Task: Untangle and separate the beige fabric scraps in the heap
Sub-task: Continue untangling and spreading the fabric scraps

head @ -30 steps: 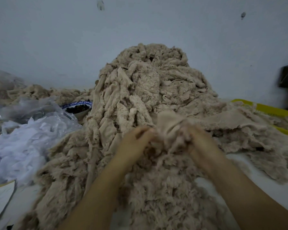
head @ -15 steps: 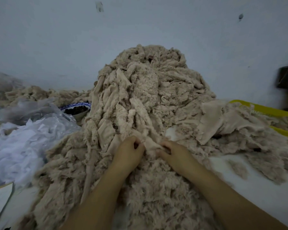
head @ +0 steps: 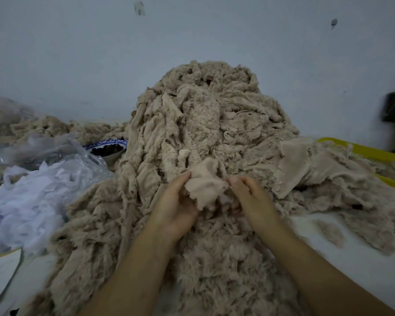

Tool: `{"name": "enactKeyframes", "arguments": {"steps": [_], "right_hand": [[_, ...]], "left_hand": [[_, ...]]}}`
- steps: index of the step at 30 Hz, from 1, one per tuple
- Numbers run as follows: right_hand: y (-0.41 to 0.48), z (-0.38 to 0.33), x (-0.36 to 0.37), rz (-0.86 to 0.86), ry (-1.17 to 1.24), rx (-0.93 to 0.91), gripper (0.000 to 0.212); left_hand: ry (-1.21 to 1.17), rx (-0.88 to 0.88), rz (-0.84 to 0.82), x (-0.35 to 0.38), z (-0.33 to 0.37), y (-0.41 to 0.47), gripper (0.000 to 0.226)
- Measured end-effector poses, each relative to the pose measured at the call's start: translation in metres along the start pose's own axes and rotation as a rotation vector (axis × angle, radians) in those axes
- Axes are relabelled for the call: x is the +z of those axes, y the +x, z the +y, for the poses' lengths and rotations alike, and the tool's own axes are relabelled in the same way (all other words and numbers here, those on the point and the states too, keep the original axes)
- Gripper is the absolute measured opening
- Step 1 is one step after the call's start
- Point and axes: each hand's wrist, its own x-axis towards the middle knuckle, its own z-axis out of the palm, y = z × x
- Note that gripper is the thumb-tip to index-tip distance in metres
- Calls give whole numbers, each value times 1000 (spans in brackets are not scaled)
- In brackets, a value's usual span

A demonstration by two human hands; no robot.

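A tall heap of tangled beige fabric scraps [head: 205, 124] rises against the wall and spreads toward me. At its foot, a smooth beige scrap [head: 204, 183] is lifted off the heap between my two hands. My left hand [head: 176, 206] holds its left edge with the fingers curled up along it. My right hand [head: 249, 197] pinches its right edge with curled fingertips. A larger flat beige piece [head: 292, 163] lies on the right slope of the heap.
White shreds and clear plastic bags [head: 37, 183] lie at the left. A blue-rimmed bowl [head: 107, 148] with dark contents sits behind them. A yellow tray [head: 365, 151] holds more scraps at the right. White table surface [head: 351, 270] shows at the lower right.
Both hands have risen from the base of the heap and now hold a smooth scrap pulled up between them. Before that, a piece went onto the right slope.
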Motion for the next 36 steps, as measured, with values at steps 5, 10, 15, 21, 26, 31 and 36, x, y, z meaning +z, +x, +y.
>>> {"name": "enactKeyframes", "arguments": {"steps": [5,10,15,21,26,31,36], "right_hand": [[-2,3,4,-190,104,93,46],[4,0,3,-45,176,137,32],[1,3,0,-105,-98,-74,18],[5,0,-7,49,-75,22,22],[-1,-2,-4,74,85,18,47],[-1,-2,12,-41,29,56,42],[-3,-7,9,-16,53,-4,39]], "left_hand": [[-69,-24,-75,6,-6,-3,37],[179,61,-61,8,-15,-1,21],[259,-68,-138,9,-11,-8,27],[323,21,-34,14,-12,-9,41],[307,170,15,17,-14,-10,43],[560,237,79,22,-31,-12,43],[439,218,123,23,-28,-9,42]]}}
